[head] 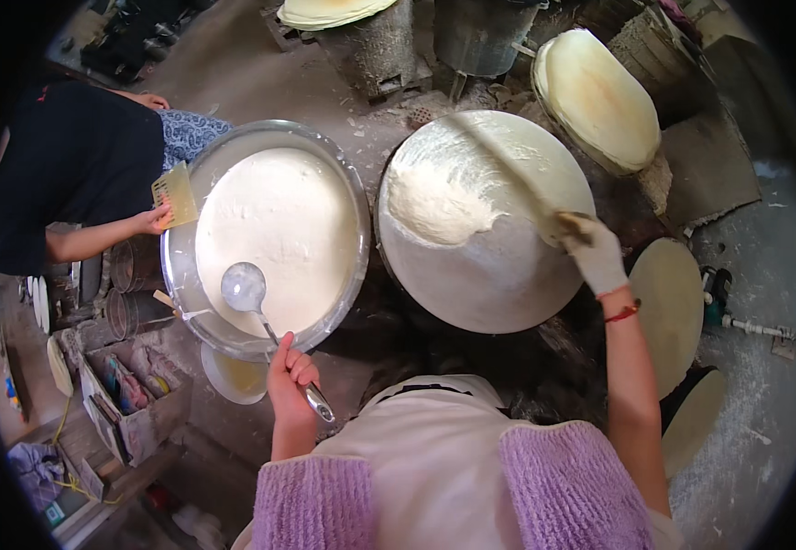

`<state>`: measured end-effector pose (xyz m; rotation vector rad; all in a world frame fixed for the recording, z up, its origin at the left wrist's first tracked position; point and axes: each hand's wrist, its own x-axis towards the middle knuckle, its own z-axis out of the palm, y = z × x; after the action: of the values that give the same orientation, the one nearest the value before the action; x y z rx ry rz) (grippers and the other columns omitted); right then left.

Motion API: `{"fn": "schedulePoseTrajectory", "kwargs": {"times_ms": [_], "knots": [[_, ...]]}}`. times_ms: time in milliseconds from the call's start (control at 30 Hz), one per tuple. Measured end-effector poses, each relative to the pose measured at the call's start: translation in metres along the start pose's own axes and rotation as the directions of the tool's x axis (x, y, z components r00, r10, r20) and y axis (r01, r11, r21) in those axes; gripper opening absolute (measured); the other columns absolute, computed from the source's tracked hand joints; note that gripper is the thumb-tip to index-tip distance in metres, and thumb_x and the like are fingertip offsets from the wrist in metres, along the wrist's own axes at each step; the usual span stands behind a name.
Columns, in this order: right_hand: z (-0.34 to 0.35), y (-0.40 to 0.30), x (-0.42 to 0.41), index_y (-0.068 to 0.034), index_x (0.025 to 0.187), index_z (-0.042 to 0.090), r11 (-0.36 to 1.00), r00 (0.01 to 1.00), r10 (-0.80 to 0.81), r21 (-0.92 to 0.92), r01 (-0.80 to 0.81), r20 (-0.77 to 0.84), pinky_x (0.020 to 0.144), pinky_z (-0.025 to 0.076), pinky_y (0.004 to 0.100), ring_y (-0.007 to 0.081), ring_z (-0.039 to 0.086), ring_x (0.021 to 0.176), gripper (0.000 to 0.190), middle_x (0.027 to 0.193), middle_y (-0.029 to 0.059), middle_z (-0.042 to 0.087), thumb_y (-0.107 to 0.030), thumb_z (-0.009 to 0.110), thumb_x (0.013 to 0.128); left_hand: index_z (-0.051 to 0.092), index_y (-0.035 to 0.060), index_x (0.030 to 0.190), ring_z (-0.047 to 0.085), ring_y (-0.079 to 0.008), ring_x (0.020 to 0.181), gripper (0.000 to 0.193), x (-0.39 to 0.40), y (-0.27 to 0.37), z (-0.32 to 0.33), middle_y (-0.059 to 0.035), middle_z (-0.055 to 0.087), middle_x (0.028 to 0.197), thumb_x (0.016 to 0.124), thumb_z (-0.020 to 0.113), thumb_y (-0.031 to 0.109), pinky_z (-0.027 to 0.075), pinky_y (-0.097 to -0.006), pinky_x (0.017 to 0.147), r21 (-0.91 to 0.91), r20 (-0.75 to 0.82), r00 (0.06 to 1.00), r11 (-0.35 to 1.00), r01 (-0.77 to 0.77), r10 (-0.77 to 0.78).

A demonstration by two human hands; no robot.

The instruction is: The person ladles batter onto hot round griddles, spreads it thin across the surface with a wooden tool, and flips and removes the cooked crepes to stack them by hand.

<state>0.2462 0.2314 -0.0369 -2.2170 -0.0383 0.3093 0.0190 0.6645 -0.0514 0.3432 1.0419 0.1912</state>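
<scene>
My left hand (292, 375) grips the handle of a metal ladle (244, 287), whose bowl is over the pale batter (281, 220) in a wide metal basin (358, 275). A white glove covers my right hand (594, 251), which is closed around the end of a long wooden spreader (508, 168), blurred and lying across a round griddle (487, 295). On the griddle's upper left lies a thick mass of batter (439, 206), with a thin streaked layer running up and right from it.
At the left, a person (81, 179) holds a yellowish plastic scraper (175, 196) at the basin's rim. A stack of thin flatbreads (594, 100) lies beyond the griddle. Round boards (669, 309) stand at the right. Below the basin is a bowl (233, 375); a box of items (143, 405) sits lower left.
</scene>
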Motion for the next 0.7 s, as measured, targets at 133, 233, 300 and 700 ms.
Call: {"fn": "schedulePoseTrajectory", "kwargs": {"times_ms": [133, 233, 300, 700], "knots": [[0.024, -0.031, -0.03, -0.004, 0.118, 0.065, 0.928, 0.95, -0.043, -0.34, 0.152, 0.308, 0.08, 0.052, 0.0325, 0.0233, 0.067, 0.091, 0.039, 0.104, 0.0107, 0.069, 0.005, 0.059, 0.081, 0.054, 0.0028, 0.116, 0.028, -0.0039, 0.048, 0.02, -0.006, -0.004, -0.001, 0.0051, 0.032, 0.066, 0.098, 0.051, 0.012, 0.025, -0.0201, 0.039, 0.01, 0.028, 0.999, 0.999, -0.036, 0.036], [-0.007, 0.025, -0.055, -0.006, 0.119, 0.065, 0.974, 0.964, -0.223, -0.006, 0.226, 0.144, 0.077, 0.052, 0.0303, 0.019, 0.066, 0.088, 0.04, 0.099, 0.0075, 0.069, 0.007, 0.058, 0.082, 0.054, 0.0047, 0.118, 0.028, -0.0034, 0.048, 0.021, -0.028, -0.016, 0.011, 0.0046, 0.032, 0.066, 0.099, 0.05, 0.012, 0.023, -0.0194, 0.04, 0.087, 0.003, 0.995, 0.991, -0.099, 0.099], [-0.016, 0.046, -0.037, -0.008, 0.119, 0.066, 0.948, 0.98, 0.2, 0.247, -0.199, 0.023, 0.071, 0.05, 0.0234, 0.0089, 0.06, 0.08, 0.039, 0.101, 0.0038, 0.068, 0.007, 0.056, 0.085, 0.053, 0.0068, 0.121, 0.028, -0.0041, 0.048, 0.023, -0.044, -0.026, 0.022, 0.0038, 0.034, 0.066, 0.099, 0.049, 0.014, 0.023, -0.0207, 0.04, 0.416, 0.085, 0.983, 0.89, -0.186, 0.165], [0.014, 0.009, -0.113, -0.002, 0.107, 0.068, 0.979, 0.941, 0.061, 0.163, -0.121, 0.332, 0.063, 0.049, 0.0258, 0.0089, 0.061, 0.071, 0.021, 0.079, 0.0043, 0.066, 0.0, 0.059, 0.088, 0.041, 0.0118, 0.145, 0.053, -0.031, 0.081, 0.057, -0.089, -0.074, 0.003, -0.0138, 0.051, 0.092, 0.091, 0.055, 0.003, 0.046, -0.0364, 0.076, 0.675, 0.72, 0.665, -0.421, -0.605, 0.198]]}}
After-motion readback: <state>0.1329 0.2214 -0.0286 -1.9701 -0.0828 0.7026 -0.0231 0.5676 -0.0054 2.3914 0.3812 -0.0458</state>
